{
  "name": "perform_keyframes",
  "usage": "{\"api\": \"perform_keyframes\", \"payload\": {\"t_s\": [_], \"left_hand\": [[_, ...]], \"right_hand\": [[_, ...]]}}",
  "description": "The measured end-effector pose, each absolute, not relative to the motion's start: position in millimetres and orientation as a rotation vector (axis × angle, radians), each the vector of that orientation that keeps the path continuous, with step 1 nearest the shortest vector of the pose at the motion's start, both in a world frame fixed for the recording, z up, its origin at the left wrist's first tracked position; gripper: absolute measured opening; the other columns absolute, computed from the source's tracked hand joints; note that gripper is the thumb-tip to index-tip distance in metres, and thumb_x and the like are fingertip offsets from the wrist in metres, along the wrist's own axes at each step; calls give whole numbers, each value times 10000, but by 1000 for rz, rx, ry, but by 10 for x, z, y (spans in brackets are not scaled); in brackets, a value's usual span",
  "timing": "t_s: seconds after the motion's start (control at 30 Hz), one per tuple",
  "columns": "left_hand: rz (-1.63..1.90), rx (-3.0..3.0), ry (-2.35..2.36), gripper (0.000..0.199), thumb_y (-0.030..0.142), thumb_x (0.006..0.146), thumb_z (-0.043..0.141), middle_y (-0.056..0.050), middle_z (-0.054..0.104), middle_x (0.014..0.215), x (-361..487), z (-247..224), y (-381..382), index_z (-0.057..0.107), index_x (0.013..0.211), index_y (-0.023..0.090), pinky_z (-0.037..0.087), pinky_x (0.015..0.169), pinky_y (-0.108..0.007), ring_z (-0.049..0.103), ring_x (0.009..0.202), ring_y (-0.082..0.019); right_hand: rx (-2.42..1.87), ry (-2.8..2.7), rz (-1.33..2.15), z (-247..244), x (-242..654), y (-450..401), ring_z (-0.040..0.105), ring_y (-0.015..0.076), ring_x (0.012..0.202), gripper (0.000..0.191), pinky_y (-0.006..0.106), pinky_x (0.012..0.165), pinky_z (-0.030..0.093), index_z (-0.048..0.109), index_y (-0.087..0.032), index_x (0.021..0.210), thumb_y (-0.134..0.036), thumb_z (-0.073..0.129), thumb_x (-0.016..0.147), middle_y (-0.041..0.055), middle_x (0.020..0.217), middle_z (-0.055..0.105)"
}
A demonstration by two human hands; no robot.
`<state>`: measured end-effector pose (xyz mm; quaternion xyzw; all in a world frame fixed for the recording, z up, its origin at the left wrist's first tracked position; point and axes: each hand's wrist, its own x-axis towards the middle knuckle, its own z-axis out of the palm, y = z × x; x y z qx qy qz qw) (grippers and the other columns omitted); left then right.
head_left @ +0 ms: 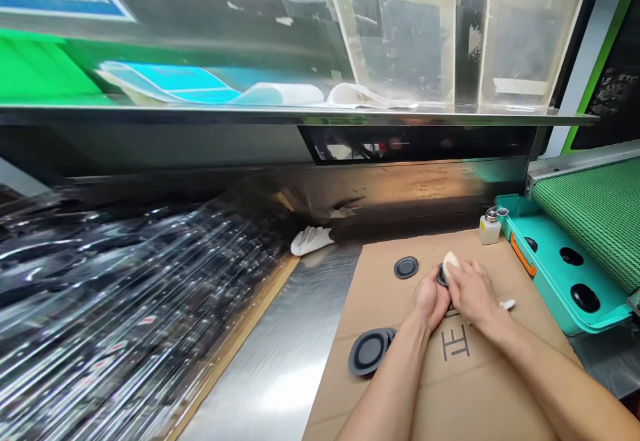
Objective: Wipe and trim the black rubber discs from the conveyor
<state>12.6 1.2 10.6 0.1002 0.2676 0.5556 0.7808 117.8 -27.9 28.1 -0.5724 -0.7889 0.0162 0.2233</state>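
Observation:
Above the cardboard sheet (380,397), my left hand (430,299) is closed on a small dark round disc (441,275), mostly hidden by the fingers. My right hand (471,289) pinches a white pad or folded cloth (451,262) and presses it against that disc. A dark grey round disc with a raised ring (406,267) lies on the cardboard to the left of my hands. Nearer to me, beside my left forearm, a larger grey disc (369,353) rests with another partly under it. A small white scrap (508,304) lies by my right wrist.
A white bottle with a metal top (490,226) stands at the cardboard's far edge. To the right, a teal tray (563,294) holds black round parts under a green conveyor belt (595,207). Plastic-wrapped stacks (130,321) fill the left. A metal shelf (300,117) overhangs the back.

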Motion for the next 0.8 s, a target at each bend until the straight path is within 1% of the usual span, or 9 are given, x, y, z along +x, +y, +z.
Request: {"api": "perform_keyframes", "payload": {"t_s": [0.1,0.17,0.23,0.33,0.47,0.53,0.6,0.67,0.8], "left_hand": [[1196,218,582,332,284,1004,378,-150,726,1005,122,103,2,662,966,117,563,949,-396,697,1014,-233],[1216,227,599,318,281,1006,381,-145,724,1009,114,92,-2,653,982,118,574,920,-415,698,1000,-234],[1234,226,602,317,289,1009,378,-156,720,1021,109,78,1,643,997,115,586,878,-426,700,980,-240],[1264,214,597,334,298,1013,361,-165,715,1014,117,68,15,638,997,111,593,839,-421,700,952,-243],[1328,192,610,323,286,1013,365,-124,713,976,142,71,22,647,994,129,586,858,-399,691,950,-226],[1315,204,606,312,288,1011,379,-121,711,998,150,75,13,648,1008,130,582,867,-394,687,955,-224],[1300,221,604,304,283,1011,386,-122,707,1027,152,78,2,647,1011,127,580,870,-392,685,939,-217],[1298,230,607,306,278,1013,384,-121,703,1033,150,76,-5,648,998,124,579,868,-386,682,913,-206],[1307,235,623,314,282,1013,385,-111,696,995,153,44,1,659,1001,129,575,866,-367,677,888,-190]], "right_hand": [[-1545,-2188,73,229,1250,-175,508,270,1194,383,395,983,425,615,-260,1310,-283,454,963,86,1406,552],[-1634,-2035,154,207,1356,-55,547,261,1182,395,388,999,435,597,-224,1322,-265,473,949,111,1366,583],[-1620,-1869,271,208,1482,53,580,253,1165,440,380,1005,447,569,-194,1332,-266,547,899,116,1300,626],[-1468,-1692,484,248,1619,98,621,238,1096,560,362,948,494,558,-192,1309,-296,684,774,86,1236,658],[-1350,-1808,859,335,1634,-15,660,206,944,494,315,837,532,656,-187,1173,-287,751,699,50,1092,708],[-1375,-1872,884,382,1613,-65,661,205,930,482,317,841,533,675,-199,1170,-262,750,698,41,1069,718],[-1406,-1854,811,429,1604,-86,657,217,985,489,340,899,521,666,-207,1212,-270,730,732,51,1122,713],[-1386,-1830,796,466,1611,-86,644,224,1054,449,355,963,495,664,-204,1231,-291,680,791,61,1182,701],[-1292,-1847,971,454,1619,-72,650,202,1032,317,338,966,486,722,-194,1123,-275,546,872,43,1138,720]]}}
